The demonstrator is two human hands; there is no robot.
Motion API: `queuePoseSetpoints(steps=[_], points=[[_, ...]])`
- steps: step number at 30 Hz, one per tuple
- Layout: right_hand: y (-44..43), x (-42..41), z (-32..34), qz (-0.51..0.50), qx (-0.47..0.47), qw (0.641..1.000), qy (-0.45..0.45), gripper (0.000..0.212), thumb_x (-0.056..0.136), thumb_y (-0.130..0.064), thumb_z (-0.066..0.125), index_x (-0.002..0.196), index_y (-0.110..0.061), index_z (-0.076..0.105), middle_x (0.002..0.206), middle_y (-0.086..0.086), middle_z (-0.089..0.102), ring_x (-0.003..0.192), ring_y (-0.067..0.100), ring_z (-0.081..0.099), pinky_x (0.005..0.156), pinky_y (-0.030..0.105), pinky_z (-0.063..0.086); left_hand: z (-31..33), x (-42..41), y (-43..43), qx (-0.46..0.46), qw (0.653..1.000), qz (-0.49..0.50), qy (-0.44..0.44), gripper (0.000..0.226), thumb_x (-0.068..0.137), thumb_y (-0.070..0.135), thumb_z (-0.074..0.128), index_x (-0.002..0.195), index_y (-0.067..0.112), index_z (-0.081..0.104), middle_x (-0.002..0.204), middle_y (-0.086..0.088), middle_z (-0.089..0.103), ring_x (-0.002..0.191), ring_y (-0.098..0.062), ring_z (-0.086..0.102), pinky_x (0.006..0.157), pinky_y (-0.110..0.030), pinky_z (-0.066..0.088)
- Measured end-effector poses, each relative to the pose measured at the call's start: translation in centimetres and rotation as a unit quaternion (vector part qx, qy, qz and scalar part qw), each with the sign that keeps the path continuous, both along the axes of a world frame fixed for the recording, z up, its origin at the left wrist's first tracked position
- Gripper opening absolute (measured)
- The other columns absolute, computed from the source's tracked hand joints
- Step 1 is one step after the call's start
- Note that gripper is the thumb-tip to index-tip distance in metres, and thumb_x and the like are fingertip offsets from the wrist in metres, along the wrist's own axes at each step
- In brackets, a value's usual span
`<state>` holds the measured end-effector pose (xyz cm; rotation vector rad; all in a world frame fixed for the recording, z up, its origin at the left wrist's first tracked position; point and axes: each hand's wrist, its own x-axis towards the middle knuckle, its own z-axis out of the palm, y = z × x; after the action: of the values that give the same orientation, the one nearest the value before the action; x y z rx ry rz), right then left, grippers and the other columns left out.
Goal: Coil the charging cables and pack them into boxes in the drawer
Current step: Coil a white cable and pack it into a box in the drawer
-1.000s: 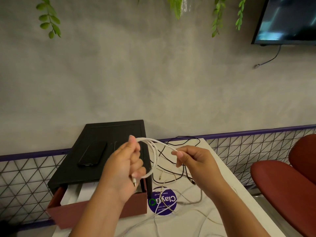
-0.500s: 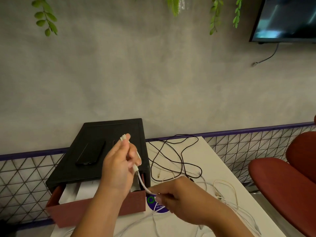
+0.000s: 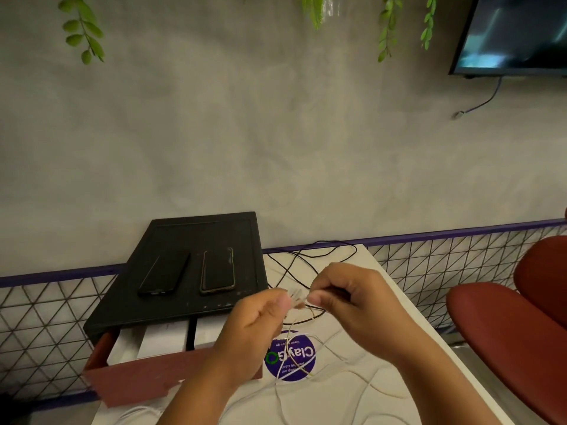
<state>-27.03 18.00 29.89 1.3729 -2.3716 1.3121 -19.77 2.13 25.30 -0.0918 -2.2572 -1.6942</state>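
Step in hand: coiling. L hand (image 3: 257, 323) and R hand (image 3: 352, 302) both pinch the white charging cable (image 3: 297, 298) above the desk (image 3: 248, 406); slack trails loose on the desk. Next: wind slack into loops, approx. equal dia., then pack into the white boxes (image 3: 162, 338) in the open drawer (image 3: 138, 381).
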Motion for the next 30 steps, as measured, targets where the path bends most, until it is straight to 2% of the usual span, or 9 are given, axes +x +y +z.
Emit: queuePoseSetpoints(steps=[3,6,8,11,14,17,19,24,30], points=[[0.3,-0.7,0.2,0.000,0.000,0.998,0.064,0.013,0.083,-0.024,0.058,0.093,-0.032,0.059,0.070,-0.024,0.052,0.075,0.002,0.052,0.062,0.009,0.038,1.0,0.5,-0.3,0.015,0.999,0.005,0.032,0.036,0.071,0.057,0.047,0.067,0.024,0.062,0.043,0.006,0.041,0.045,-0.006,0.038,0.048,-0.017,0.033],[0.5,-1.1,-0.1,-0.036,0.032,0.986,0.159,0.014,0.079,-0.016,0.061,0.085,-0.026,0.069,0.078,-0.023,0.048,0.074,0.003,0.048,0.057,0.012,0.037,1.9,0.8,-0.7,0.072,0.997,-0.006,0.014,0.034,0.072,0.052,0.052,0.062,0.019,0.053,0.040,0.008,0.038,0.040,-0.007,0.036,0.047,-0.023,0.033],[0.4,-1.1,-0.4,-0.082,0.082,0.966,0.230,0.015,0.073,-0.009,0.075,0.082,-0.021,0.072,0.080,-0.010,0.055,0.069,0.008,0.049,0.054,0.007,0.027,2.1,0.8,-0.5,0.117,0.993,-0.014,-0.009,0.040,0.078,0.045,0.053,0.065,0.009,0.043,0.040,0.009,0.034,0.038,-0.006,0.033,0.047,-0.025,0.033],[0.1,-1.5,-0.6,-0.128,0.094,0.952,0.262,0.021,0.064,-0.004,0.082,0.074,-0.019,0.071,0.075,-0.003,0.060,0.057,0.011,0.055,0.053,0.002,0.022,2.7,0.8,0.4,0.222,0.975,-0.029,-0.020,0.037,0.078,0.039,0.045,0.064,0.007,0.035,0.042,0.007,0.028,0.034,-0.006,0.026,0.039,-0.021,0.032],[-0.4,-1.5,-0.6,-0.137,-0.007,0.975,0.175,0.014,0.076,-0.008,0.074,0.071,-0.020,0.068,0.069,-0.011,0.056,0.058,0.006,0.053,0.049,0.007,0.035,3.3,0.8,0.8,0.349,0.935,-0.044,-0.030,0.036,0.073,0.038,0.051,0.058,0.010,0.035,0.041,0.006,0.023,0.032,-0.005,0.020,0.031,-0.019,0.030],[-1.0,-1.0,-0.4,-0.106,-0.160,0.978,-0.088,0.025,0.085,-0.008,0.063,0.067,-0.025,0.060,0.059,-0.006,0.062,0.059,0.008,0.060,0.059,0.020,0.051,3.8,0.7,0.8,0.400,0.912,-0.080,-0.040,0.048,0.056,0.049,0.079,0.049,0.017,0.044,0.040,0.007,0.025,0.030,-0.004,0.022,0.032,-0.016,0.031],[-1.2,-0.8,-0.2,-0.082,-0.209,0.958,-0.177,0.025,0.089,-0.006,0.057,0.069,-0.022,0.057,0.059,-0.006,0.065,0.058,0.010,0.063,0.057,0.024,0.052,4.0,0.8,0.8,0.389,0.916,-0.087,-0.038,0.047,0.047,0.044,0.088,0.047,0.019,0.048,0.040,0.008,0.026,0.031,-0.003,0.023,0.033,-0.015,0.032],[-2.0,0.2,-0.8,-0.048,-0.149,0.971,-0.179,0.023,0.089,-0.009,0.058,0.075,-0.027,0.056,0.063,-0.011,0.061,0.055,-0.001,0.056,0.053,0.014,0.044,4.1,0.7,1.4,0.403,0.911,-0.038,-0.074,0.042,0.077,0.039,0.062,0.047,0.017,0.044,0.040,0.005,0.022,0.031,-0.005,0.020,0.031,-0.017,0.029],[-1.7,0.5,-0.9,-0.105,-0.174,0.978,-0.055,0.024,0.086,-0.028,0.064,0.083,-0.040,0.043,0.074,-0.013,0.055,0.065,0.000,0.053,0.053,0.014,0.042,4.4,0.5,1.7,0.336,0.938,0.013,-0.086,0.033,0.075,0.037,0.050,0.058,0.014,0.034,0.043,0.004,0.020,0.034,-0.007,0.017,0.033,-0.018,0.027]])
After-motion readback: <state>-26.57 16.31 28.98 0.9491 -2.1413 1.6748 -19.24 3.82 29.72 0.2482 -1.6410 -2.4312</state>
